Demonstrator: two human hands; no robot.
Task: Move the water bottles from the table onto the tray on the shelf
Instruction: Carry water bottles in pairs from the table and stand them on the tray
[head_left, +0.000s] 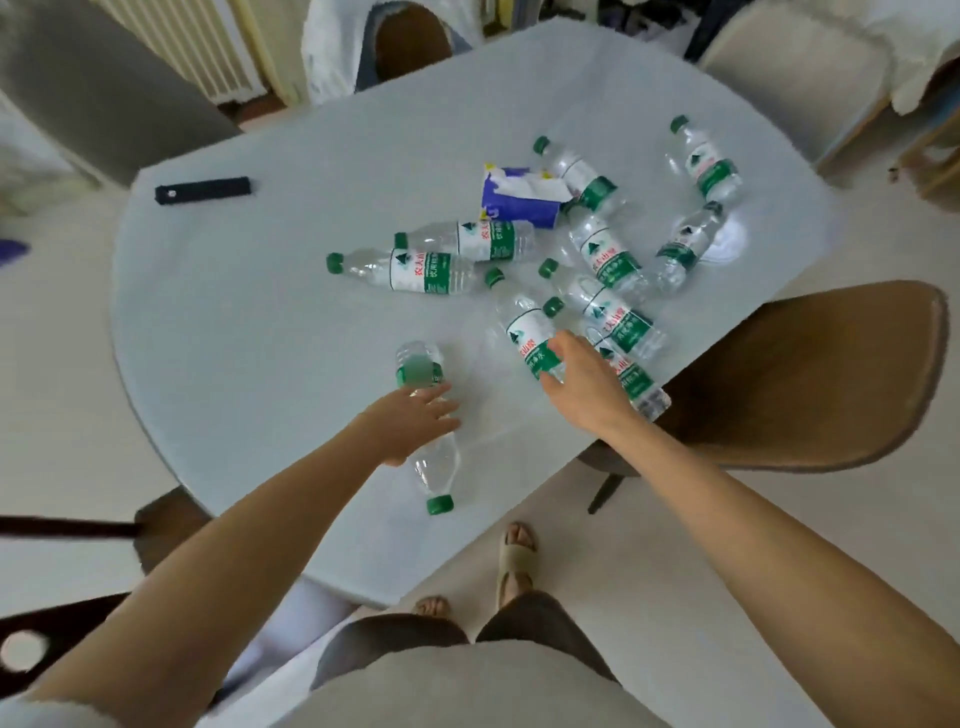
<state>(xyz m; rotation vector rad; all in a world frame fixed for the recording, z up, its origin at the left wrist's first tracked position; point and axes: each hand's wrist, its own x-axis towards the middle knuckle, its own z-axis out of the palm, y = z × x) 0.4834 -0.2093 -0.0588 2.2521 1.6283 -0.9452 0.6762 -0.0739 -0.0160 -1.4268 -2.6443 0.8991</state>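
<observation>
Several clear water bottles with green caps and green-and-white labels lie scattered on the white oval table. My left hand rests flat with its fingers spread on one bottle near the front edge; that bottle's cap points toward me and its far end is blurred. My right hand curls fingers and thumb around the lower part of another lying bottle in the right-hand cluster. A further bottle lies just beside that hand at the table's edge. No tray or shelf is in view.
A blue-and-white tissue pack lies among the bottles. A black bar-shaped object sits at the table's far left. A brown chair stands against the right edge, with more chairs behind the table. My sandalled feet are below the front edge.
</observation>
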